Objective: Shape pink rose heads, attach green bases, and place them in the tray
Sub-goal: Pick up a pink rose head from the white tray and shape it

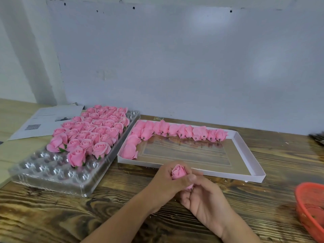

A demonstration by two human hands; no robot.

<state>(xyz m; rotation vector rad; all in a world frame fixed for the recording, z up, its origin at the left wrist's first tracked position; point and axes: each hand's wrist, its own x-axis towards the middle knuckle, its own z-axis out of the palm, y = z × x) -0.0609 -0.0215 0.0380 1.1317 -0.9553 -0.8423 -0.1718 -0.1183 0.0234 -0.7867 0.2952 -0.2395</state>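
A pink rose head (178, 171) sits between both hands above the wooden table. My left hand (166, 181) wraps its fingers round the flower's side. My right hand (201, 195) pinches the flower's lower end, which is hidden by the fingers. At the left, a clear plastic tray (52, 174) with round cups holds several finished pink roses (91, 134) with green bases. A white shallow box (245, 151) behind my hands holds a row of several unfinished pink rose heads (175, 130) along its far and left sides.
A red mesh basket (310, 207) stands at the right edge. Printed paper sheets (45, 121) lie at the back left. A dark object (317, 137) pokes in at the far right. A pale wall rises behind the table.
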